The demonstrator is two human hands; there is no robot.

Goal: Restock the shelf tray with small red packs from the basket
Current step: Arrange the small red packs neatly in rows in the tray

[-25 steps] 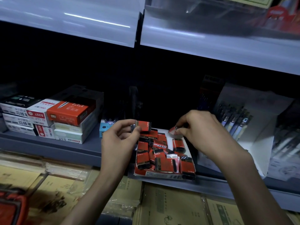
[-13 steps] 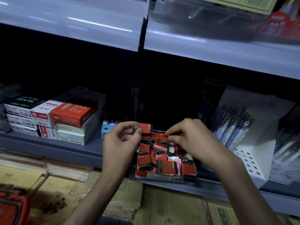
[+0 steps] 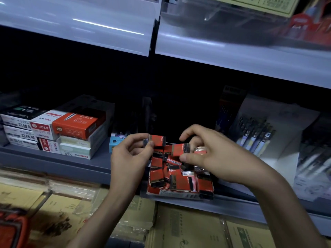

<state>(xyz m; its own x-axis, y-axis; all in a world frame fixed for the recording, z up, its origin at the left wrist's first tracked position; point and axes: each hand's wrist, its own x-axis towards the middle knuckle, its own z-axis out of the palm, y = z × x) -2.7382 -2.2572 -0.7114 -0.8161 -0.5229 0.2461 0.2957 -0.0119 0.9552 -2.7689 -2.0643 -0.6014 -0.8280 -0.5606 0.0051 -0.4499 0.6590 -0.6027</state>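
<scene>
Shelf tray (image 3: 172, 194) sits at centre frame, on the front edge of the grey shelf (image 3: 71, 163), and holds a loose jumble of small red packs (image 3: 179, 181) lying at mixed angles. We record the left grip (image 3: 129, 158) pinching 1 red pack (image 3: 157, 140) between thumb and fingers, above the tray's rear left corner. The right grip (image 3: 218, 158) pinches a 2nd red pack (image 3: 180, 149) over the tray's rear, just beside the first; we cannot tell whether they touch. Stacked boxes (image 3: 71, 129) stand at centre left. A pen display (image 3: 256, 136) stands at centre right. Cardboard cartons (image 3: 179, 230) fill the lower frame.
</scene>
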